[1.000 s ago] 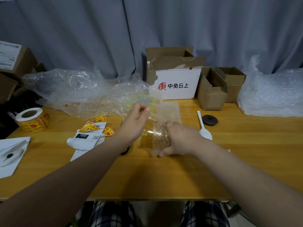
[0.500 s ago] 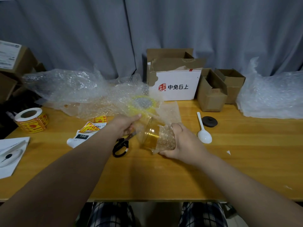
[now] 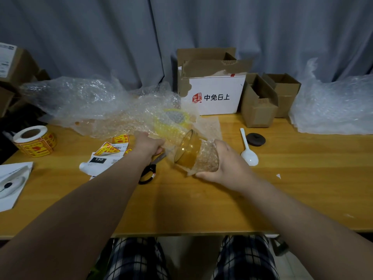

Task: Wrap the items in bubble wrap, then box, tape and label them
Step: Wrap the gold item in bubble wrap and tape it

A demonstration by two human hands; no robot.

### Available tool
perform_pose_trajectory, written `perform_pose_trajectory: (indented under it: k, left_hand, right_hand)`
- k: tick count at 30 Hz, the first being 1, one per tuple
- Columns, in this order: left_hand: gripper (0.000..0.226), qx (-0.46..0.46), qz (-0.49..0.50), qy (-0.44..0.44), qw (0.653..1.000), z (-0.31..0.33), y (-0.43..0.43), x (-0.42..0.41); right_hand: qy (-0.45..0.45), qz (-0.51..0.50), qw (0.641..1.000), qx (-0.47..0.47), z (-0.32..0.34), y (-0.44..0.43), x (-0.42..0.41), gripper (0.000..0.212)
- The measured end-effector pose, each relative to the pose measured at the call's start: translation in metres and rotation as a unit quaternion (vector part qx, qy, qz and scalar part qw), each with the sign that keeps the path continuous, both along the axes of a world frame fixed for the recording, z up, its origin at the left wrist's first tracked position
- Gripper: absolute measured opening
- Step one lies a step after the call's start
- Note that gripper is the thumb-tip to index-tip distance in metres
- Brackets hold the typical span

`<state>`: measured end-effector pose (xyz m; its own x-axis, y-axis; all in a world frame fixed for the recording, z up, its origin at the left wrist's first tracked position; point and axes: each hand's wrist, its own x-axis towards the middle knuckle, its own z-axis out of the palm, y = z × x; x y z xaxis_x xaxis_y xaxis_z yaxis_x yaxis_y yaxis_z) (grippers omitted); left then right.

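- The left hand (image 3: 148, 145) lies with curled fingers at the loose edge of the clear bubble wrap sheet (image 3: 209, 158), just above the blades of the black-handled scissors (image 3: 149, 170). I cannot tell whether it pinches the sheet.
- The right hand (image 3: 228, 164) grasps the clear, amber-looking glass cup (image 3: 188, 151) by its base, which the sheet covers. The cup is held tilted above the wooden table (image 3: 201, 209), with its open mouth toward the upper left.
- At the far left of the table stands a roll of yellow and red stickers (image 3: 34, 141).
- Behind it, a big crumpled pile of bubble wrap (image 3: 90, 104) lies along the back of the table.
- Some loose yellow labels (image 3: 107, 150) and a white printed slip (image 3: 101, 162) lie just left of the left forearm.
- A yellow tape roll (image 3: 171, 120) shows through the wrap, behind the cup.
- A white plastic spoon (image 3: 248, 152) and a black round lid (image 3: 256, 139) lie to the right of the right hand.
- At the back stands an open white cardboard box (image 3: 218, 96) with a red logo, then two small brown cardboard boxes (image 3: 260, 104), then another heap of bubble wrap (image 3: 333, 106).
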<state>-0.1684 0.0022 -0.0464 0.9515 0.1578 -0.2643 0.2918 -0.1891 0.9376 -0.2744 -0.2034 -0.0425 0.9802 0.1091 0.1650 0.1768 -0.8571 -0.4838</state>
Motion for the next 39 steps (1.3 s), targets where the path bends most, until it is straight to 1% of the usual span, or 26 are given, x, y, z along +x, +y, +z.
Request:
perform_pose_trajectory:
  k: [2,4,6,8,9,10,11,13,14,15,17,18,19,20,21,22,23,24,26,28,29,31,32,33,36,39]
  left_hand:
    - [0.051,0.050,0.002,-0.030,0.998,0.004,-0.001,-0.006]
    - [0.033,0.131,-0.009,-0.112,0.985,0.009,0.003,-0.011]
    - [0.023,0.202,-0.018,-0.198,0.959,0.017,0.011,-0.020]
    - [0.014,0.278,-0.045,-0.253,0.926,0.019,0.021,-0.035]
    - [0.009,0.314,-0.058,-0.261,0.911,0.018,0.026,-0.042]
    - [0.006,0.348,-0.069,-0.249,0.901,0.017,0.030,-0.048]
    - [0.004,0.377,-0.079,-0.217,0.897,0.015,0.034,-0.051]
    - [0.008,0.421,-0.096,-0.145,0.890,0.014,0.037,-0.057]
    - [0.013,0.441,-0.097,-0.150,0.880,0.016,0.036,-0.060]
    - [0.020,0.456,-0.087,-0.195,0.864,0.020,0.033,-0.063]
    - [0.027,0.450,-0.088,-0.353,0.816,0.031,0.020,-0.073]
    - [0.029,0.449,-0.135,-0.414,0.780,0.037,0.011,-0.079]
    - [0.038,0.470,-0.202,-0.459,0.726,0.039,0.002,-0.082]
    - [0.051,0.504,-0.268,-0.488,0.661,0.037,-0.008,-0.083]
    - [0.066,0.538,-0.319,-0.493,0.604,0.031,-0.014,-0.081]
    - [0.080,0.568,-0.353,-0.476,0.570,0.025,-0.018,-0.079]
    - [0.093,0.597,-0.369,-0.451,0.552,0.019,-0.019,-0.074]
    - [0.103,0.623,-0.369,-0.424,0.544,0.015,-0.020,-0.068]
    - [0.114,0.642,-0.359,-0.399,0.547,0.015,-0.026,-0.058]
    - [0.104,0.627,-0.360,-0.401,0.562,0.021,-0.033,-0.049]
    - [0.096,0.617,-0.370,-0.394,0.572,0.025,-0.036,-0.044]
    - [0.089,0.600,-0.396,-0.358,0.596,0.029,-0.037,-0.032]
    - [0.089,0.596,-0.409,-0.339,0.602,0.032,-0.037,-0.027]
    - [0.090,0.590,-0.423,-0.324,0.606,0.035,-0.038,-0.022]
    - [0.095,0.568,-0.469,-0.261,0.625,0.042,-0.045,-0.003]
    - [0.097,0.546,-0.504,-0.193,0.641,0.052,-0.049,0.011]
  right_hand:
    - [0.000,-0.005,1.000,-0.007,0.000,0.001,0.001,0.096]
    - [-0.021,-0.010,0.998,-0.055,0.000,0.003,0.002,0.096]
    - [-0.059,-0.010,0.990,-0.127,-0.001,0.005,0.003,0.095]
    - [-0.077,-0.008,0.983,-0.166,0.000,0.006,0.003,0.094]
    - [-0.080,-0.003,0.981,-0.177,0.001,0.006,0.002,0.093]
    - [-0.084,0.007,0.979,-0.187,0.001,0.006,0.002,0.093]
    - [-0.089,0.021,0.976,-0.198,0.002,0.008,0.001,0.092]
    - [-0.100,0.053,0.968,-0.226,0.003,0.011,0.001,0.090]
    - [-0.101,0.062,0.964,-0.240,0.004,0.013,0.002,0.089]
    - [-0.096,0.067,0.961,-0.249,0.005,0.015,0.003,0.090]
    - [-0.073,0.071,0.962,-0.253,0.009,0.014,0.008,0.091]
    - [-0.057,0.076,0.964,-0.249,0.012,0.013,0.012,0.090]
    - [-0.040,0.084,0.966,-0.241,0.014,0.011,0.015,0.089]
    - [-0.020,0.092,0.969,-0.230,0.017,0.009,0.020,0.088]
    - [0.002,0.098,0.971,-0.219,0.020,0.008,0.024,0.087]
    - [0.025,0.103,0.972,-0.209,0.023,0.007,0.029,0.087]
    - [0.047,0.106,0.973,-0.199,0.025,0.007,0.033,0.088]
    - [0.068,0.109,0.974,-0.188,0.027,0.007,0.038,0.090]
    - [0.103,0.113,0.975,-0.158,0.028,0.005,0.045,0.098]
    - [0.134,0.118,0.978,-0.105,0.027,-0.003,0.049,0.107]
    - [0.153,0.123,0.979,-0.056,0.025,-0.009,0.050,0.109]
    - [0.194,0.126,0.971,0.066,0.022,-0.023,0.048,0.102]
    - [0.206,0.128,0.964,0.108,0.021,-0.028,0.046,0.097]
    - [0.209,0.124,0.961,0.129,0.020,-0.031,0.044,0.096]
    - [0.191,0.108,0.965,0.145,0.016,-0.033,0.044,0.094]
    - [0.158,0.083,0.964,0.196,0.016,-0.028,0.049,0.078]
